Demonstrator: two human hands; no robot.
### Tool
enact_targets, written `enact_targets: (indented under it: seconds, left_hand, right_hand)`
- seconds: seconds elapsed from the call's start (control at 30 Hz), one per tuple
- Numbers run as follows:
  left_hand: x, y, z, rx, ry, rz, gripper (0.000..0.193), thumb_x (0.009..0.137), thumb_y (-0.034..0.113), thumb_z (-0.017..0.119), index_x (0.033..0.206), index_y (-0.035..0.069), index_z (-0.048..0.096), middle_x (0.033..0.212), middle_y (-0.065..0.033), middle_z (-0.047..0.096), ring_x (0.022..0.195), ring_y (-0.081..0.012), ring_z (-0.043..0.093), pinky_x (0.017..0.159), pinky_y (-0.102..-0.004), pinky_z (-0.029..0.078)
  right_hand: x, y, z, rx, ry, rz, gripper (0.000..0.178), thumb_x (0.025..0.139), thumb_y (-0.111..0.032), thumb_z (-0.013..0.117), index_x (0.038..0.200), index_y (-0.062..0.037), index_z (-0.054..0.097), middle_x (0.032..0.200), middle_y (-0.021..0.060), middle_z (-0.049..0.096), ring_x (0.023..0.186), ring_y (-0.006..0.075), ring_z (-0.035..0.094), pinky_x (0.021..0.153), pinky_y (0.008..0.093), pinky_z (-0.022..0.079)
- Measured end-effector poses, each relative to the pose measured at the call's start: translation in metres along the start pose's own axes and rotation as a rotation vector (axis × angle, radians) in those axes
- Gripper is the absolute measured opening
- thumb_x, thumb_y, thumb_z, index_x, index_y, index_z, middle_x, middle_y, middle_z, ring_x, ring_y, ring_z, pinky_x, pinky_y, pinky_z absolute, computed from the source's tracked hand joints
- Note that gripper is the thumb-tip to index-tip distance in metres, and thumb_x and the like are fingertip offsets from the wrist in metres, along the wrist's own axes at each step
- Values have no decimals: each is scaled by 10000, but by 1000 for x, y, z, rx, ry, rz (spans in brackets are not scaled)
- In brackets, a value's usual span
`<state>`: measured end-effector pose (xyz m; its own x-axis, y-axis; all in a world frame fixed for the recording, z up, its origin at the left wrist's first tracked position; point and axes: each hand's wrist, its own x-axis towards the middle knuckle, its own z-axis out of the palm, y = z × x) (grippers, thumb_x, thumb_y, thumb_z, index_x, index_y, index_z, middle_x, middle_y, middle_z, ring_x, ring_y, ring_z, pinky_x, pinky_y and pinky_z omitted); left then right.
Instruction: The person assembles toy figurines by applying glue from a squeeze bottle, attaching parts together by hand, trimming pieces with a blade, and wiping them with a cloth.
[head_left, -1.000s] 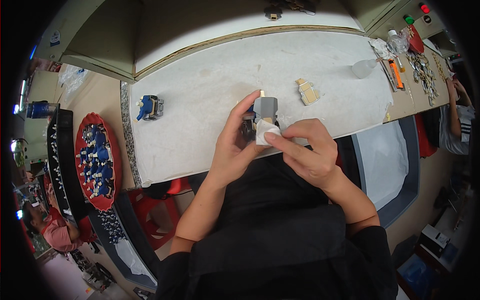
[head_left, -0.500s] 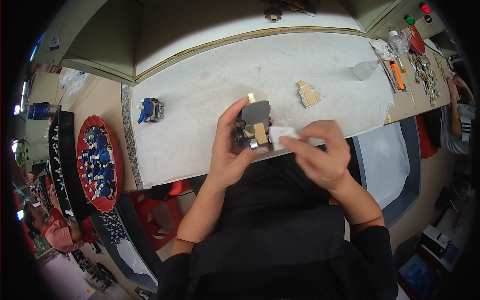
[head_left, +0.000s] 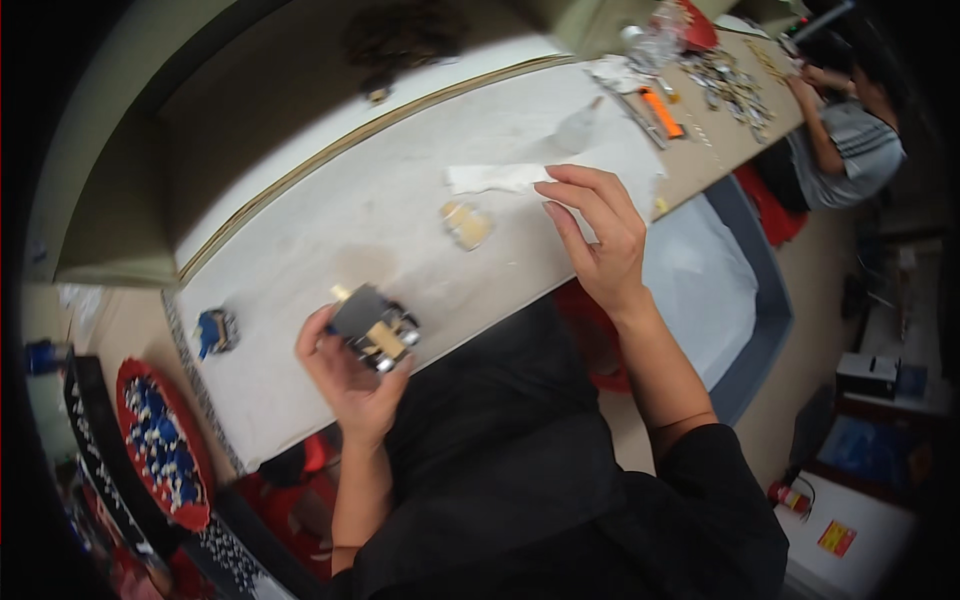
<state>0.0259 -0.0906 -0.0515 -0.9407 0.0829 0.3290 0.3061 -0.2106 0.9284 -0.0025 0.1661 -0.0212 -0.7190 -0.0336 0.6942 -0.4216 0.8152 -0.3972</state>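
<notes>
My left hand (head_left: 352, 385), at the table's near edge, is closed around a small dark grey and tan wheeled model (head_left: 375, 325). A pale yellow bit sticks up from the model's top. My right hand (head_left: 600, 230) is raised over the right part of the table. A white strip of cloth or paper (head_left: 495, 179) stretches left from its fingertips, seemingly caught between the first two fingers, with the thumb standing apart. Below the strip lies a tan, block-shaped piece (head_left: 466, 226), blurred. Far left on the table is a blue figure on a small wheeled piece (head_left: 215, 331).
At left, a red scalloped tray (head_left: 203, 512) holds several blue figures. A clear bottle (head_left: 577, 128), an orange-handled tool (head_left: 661, 112) and loose metal parts (head_left: 728, 88) lie at back right. A grey bin (head_left: 760, 345) flanks the table; another person (head_left: 835, 140) sits beyond.
My right hand has moved away from the model with the white strip, up and to the right. The model stays in my left hand. The whole view has turned and shifted.
</notes>
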Motion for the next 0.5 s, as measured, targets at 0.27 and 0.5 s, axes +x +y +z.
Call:
enact_targets:
  seconds: [0.27, 0.5]
  left_hand:
    - [15, 12, 6, 44, 17, -92, 820, 675, 12, 651, 1347, 56, 184, 1145, -159, 468, 1026, -265, 524, 894, -365, 408]
    - [16, -3, 12, 94, 7, -8, 762, 619, -58, 716, 1255, 47, 308, 1165, -117, 427, 1053, -212, 477, 873, -336, 420]
  right_hand:
    - [-2, 118, -65, -100, 217, 460, 152, 795, -43, 559, 925, -34, 638, 900, 87, 618, 772, 172, 593, 685, 255, 469]
    - [8, 173, -89, -626, -229, 371, 238, 766, -92, 570, 998, -88, 625, 861, 162, 587, 784, 330, 579, 702, 385, 454]
